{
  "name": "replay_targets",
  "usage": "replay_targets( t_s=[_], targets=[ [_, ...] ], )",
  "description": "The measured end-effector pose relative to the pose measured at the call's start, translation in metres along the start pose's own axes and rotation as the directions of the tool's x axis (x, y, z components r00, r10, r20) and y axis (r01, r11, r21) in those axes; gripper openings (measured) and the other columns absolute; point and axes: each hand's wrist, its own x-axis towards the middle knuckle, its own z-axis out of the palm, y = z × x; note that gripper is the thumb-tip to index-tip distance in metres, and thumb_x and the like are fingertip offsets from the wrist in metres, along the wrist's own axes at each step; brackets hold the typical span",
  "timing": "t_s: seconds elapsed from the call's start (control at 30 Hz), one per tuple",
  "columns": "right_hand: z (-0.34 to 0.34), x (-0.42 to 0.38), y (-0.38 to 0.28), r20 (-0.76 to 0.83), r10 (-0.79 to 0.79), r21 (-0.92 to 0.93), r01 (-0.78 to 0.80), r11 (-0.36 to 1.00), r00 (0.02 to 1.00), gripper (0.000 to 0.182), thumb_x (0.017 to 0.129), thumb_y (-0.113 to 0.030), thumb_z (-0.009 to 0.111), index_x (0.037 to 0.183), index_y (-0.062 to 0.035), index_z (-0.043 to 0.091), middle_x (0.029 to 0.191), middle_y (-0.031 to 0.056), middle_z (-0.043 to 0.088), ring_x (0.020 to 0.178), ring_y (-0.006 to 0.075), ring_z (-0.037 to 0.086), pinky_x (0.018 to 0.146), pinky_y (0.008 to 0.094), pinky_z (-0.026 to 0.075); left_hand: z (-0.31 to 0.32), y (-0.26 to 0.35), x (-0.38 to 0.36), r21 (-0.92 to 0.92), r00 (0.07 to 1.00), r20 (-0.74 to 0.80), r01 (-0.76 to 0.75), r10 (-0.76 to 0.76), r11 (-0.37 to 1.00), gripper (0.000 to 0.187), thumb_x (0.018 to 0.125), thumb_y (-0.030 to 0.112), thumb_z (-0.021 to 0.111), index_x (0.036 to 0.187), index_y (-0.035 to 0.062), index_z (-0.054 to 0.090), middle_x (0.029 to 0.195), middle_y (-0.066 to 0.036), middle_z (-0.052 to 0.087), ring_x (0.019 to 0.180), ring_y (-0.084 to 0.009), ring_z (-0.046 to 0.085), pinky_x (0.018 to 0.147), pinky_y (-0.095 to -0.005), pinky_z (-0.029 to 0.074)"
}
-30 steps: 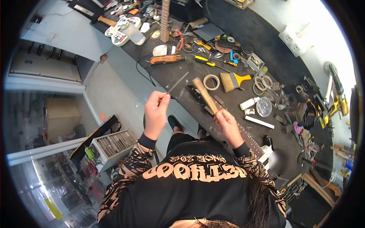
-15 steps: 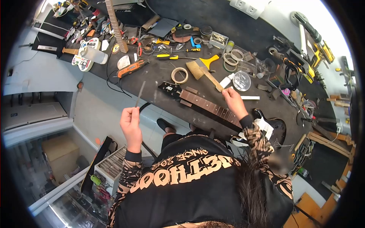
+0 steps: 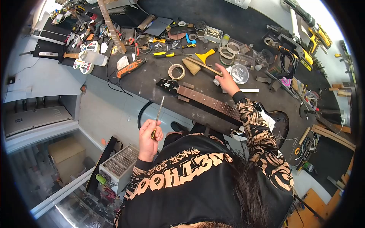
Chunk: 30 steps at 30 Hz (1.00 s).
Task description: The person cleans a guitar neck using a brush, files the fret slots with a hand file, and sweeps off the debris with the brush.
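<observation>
A black electric guitar lies along the bench's near edge, its fretted neck [image 3: 205,101] running left to the headstock [image 3: 167,85]. My left hand [image 3: 149,135] is off the bench edge, closed around the yellow grip of a thin metal file [image 3: 158,111] that points up toward the headstock. Beyond the neck, my right hand [image 3: 226,81] reaches out and its fingers close on the end of a wooden brush [image 3: 194,67] resting on the bench. A small white bottle [image 3: 216,82] shows just under that hand.
The black bench [image 3: 148,81] is crowded: a tape roll [image 3: 176,71], an orange rotary tool [image 3: 130,68], a yellow-handled brush [image 3: 207,55], screwdrivers, a clear lid [image 3: 240,73], a spare neck [image 3: 111,26] and yellow power tools [image 3: 317,36]. A drawer unit [image 3: 118,162] stands on the floor, lower left.
My left hand dropped nearer my body and turned the file toward the headstock. My right hand carried the brush off the neck and farther onto the bench, behind the guitar.
</observation>
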Motion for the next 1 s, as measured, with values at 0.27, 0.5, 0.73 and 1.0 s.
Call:
replay_targets(
  t_s=[0.27,0.5,0.73,1.0],
  targets=[
    [-0.007,-0.053,-0.020,-0.246,-0.260,-0.386,0.152,0.910,0.934,0.056,0.096,0.001,0.069,0.152,-0.0042,0.060,0.147,0.0194,0.063,0.137,0.0380,0.060,0.120,0.0458,0.047,-0.010,-0.014,-0.024,0.432,0.972,0.120,-0.234,0.202,0.871,0.014,0.112,0.012,0.067,0.103,0.0003,0.068,0.071,0.001,0.056,0.062,-0.0066,0.048,0.061,-0.0258,0.041],
    [0.038,-0.215,-0.131,0.417,0.138,0.492,-0.350,0.797,0.899,0.042,0.122,-0.037,0.050,0.142,-0.0043,0.066,0.100,0.0042,0.071,0.085,0.0105,0.066,0.080,0.0290,0.058,0.019,-0.049,-0.074,0.728,0.863,0.391,-0.502,0.319,0.467,0.011,0.102,0.007,0.077,0.098,-0.0023,0.074,0.074,-0.001,0.067,0.063,-0.0072,0.056,0.057,-0.0293,0.042],
    [0.055,-0.316,-0.142,0.490,0.163,0.541,-0.445,0.714,0.857,0.027,0.121,-0.029,0.057,0.129,-0.0052,0.068,0.103,0.0011,0.069,0.095,0.0118,0.067,0.091,0.0285,0.057,0.021,-0.110,-0.129,0.616,0.887,0.395,-0.450,0.241,0.647,0.019,0.103,0.008,0.076,0.120,0.0014,0.080,0.083,-0.001,0.068,0.068,-0.0098,0.057,0.062,-0.0292,0.044],
    [0.018,-0.359,-0.150,0.529,0.159,0.595,-0.497,0.632,0.834,0.025,0.122,-0.027,0.054,0.129,-0.0063,0.064,0.111,0.0031,0.068,0.105,0.0142,0.068,0.100,0.0363,0.059,0.036,-0.146,-0.160,0.144,0.914,0.401,0.009,-0.067,0.990,0.040,0.108,0.006,0.071,0.147,-0.0013,0.072,0.087,0.005,0.059,0.072,-0.0064,0.043,0.066,-0.0258,0.037]
  ],
)
